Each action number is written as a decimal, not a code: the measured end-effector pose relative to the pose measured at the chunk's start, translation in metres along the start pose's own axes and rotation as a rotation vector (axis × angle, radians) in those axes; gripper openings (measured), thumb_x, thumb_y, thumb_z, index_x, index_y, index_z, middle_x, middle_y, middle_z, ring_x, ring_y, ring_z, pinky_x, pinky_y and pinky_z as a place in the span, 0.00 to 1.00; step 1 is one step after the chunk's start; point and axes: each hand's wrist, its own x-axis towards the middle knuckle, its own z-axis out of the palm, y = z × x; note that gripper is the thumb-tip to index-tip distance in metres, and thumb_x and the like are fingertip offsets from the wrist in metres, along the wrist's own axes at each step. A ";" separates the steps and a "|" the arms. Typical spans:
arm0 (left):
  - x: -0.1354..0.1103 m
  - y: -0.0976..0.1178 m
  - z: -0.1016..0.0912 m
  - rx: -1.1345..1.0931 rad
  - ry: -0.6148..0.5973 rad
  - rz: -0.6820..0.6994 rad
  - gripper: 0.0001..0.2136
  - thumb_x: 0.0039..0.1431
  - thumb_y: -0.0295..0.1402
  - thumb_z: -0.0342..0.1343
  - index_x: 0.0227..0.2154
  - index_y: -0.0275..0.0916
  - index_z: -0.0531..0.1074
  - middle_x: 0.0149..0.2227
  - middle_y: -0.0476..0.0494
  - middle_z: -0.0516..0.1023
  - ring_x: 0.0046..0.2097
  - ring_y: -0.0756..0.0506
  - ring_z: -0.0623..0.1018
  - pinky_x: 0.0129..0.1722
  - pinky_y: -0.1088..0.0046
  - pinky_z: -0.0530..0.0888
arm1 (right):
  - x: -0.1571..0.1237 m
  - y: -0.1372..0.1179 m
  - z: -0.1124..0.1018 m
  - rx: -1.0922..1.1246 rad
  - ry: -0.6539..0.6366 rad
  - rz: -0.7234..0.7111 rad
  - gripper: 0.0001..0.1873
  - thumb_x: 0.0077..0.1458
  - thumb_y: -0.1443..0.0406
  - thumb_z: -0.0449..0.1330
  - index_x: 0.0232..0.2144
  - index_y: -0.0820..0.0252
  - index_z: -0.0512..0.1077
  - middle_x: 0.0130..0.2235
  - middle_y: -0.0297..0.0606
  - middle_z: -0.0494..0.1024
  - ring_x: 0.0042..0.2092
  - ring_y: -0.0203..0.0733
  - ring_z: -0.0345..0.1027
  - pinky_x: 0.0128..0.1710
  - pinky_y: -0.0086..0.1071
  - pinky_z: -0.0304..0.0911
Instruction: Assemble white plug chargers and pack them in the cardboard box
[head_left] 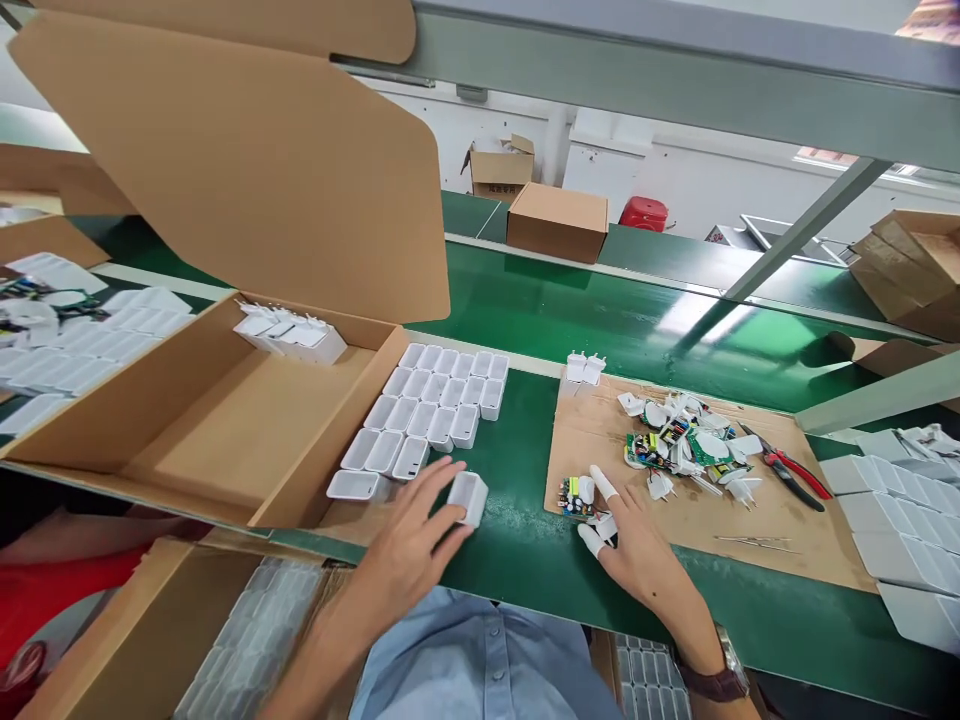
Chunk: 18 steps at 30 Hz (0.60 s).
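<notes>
My left hand [411, 535] curls its thumb and fingers round an open white plastic case [469, 494], apart from the rows. Behind that hand stand rows of similar white cases [427, 387], open side up. My right hand [634, 540], with white covers on thumb and index fingertips, pinches a small circuit board [576, 494] joined to a white plug piece [604, 527], over the edge of a cardboard sheet [592, 440]. A heap of circuit boards with white plug parts [694, 440] lies beyond it on the sheet.
Pliers [795, 470] and tweezers [757, 544] lie on the sheet's right, with two white adapters [585, 367] at its back corner. An open cardboard box [225, 430] holding several adapters stands left. More white cases [900, 520] are stacked at the right edge.
</notes>
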 end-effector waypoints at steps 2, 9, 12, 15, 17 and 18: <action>-0.001 0.008 0.006 -0.100 -0.068 -0.023 0.05 0.72 0.28 0.55 0.39 0.43 0.75 0.66 0.39 0.73 0.67 0.38 0.74 0.64 0.56 0.76 | -0.003 0.004 0.000 0.020 -0.028 0.000 0.39 0.64 0.67 0.57 0.75 0.52 0.54 0.61 0.48 0.75 0.63 0.56 0.69 0.61 0.53 0.71; 0.001 0.003 0.025 -0.393 -0.163 -0.241 0.29 0.69 0.32 0.60 0.69 0.49 0.60 0.71 0.39 0.68 0.69 0.40 0.73 0.67 0.59 0.74 | -0.008 0.015 -0.001 0.114 -0.034 0.050 0.33 0.69 0.58 0.58 0.73 0.53 0.58 0.64 0.50 0.74 0.62 0.54 0.72 0.62 0.52 0.71; 0.005 0.000 0.030 -0.442 -0.176 -0.268 0.29 0.70 0.32 0.59 0.70 0.48 0.59 0.69 0.40 0.71 0.68 0.40 0.74 0.67 0.59 0.73 | -0.006 0.012 -0.002 0.157 -0.051 0.053 0.34 0.69 0.59 0.58 0.73 0.55 0.57 0.62 0.51 0.76 0.58 0.53 0.76 0.58 0.51 0.74; 0.006 -0.001 0.034 -0.471 -0.152 -0.290 0.30 0.68 0.33 0.61 0.70 0.47 0.61 0.68 0.39 0.72 0.67 0.38 0.75 0.66 0.59 0.74 | -0.001 0.007 -0.003 0.180 -0.049 0.045 0.33 0.68 0.61 0.58 0.72 0.57 0.59 0.60 0.51 0.78 0.54 0.50 0.78 0.52 0.44 0.78; 0.005 -0.002 0.036 -0.486 -0.150 -0.300 0.32 0.67 0.33 0.63 0.70 0.48 0.60 0.69 0.38 0.71 0.68 0.37 0.74 0.66 0.58 0.74 | 0.002 0.002 -0.005 0.197 -0.021 0.032 0.32 0.67 0.62 0.59 0.71 0.57 0.61 0.58 0.50 0.79 0.51 0.48 0.80 0.47 0.39 0.79; 0.004 -0.002 0.037 -0.495 -0.150 -0.305 0.33 0.66 0.33 0.63 0.71 0.48 0.58 0.69 0.38 0.71 0.68 0.37 0.74 0.66 0.58 0.74 | 0.002 -0.001 -0.006 0.205 0.001 0.019 0.32 0.67 0.62 0.60 0.70 0.57 0.62 0.57 0.49 0.80 0.49 0.47 0.80 0.46 0.38 0.80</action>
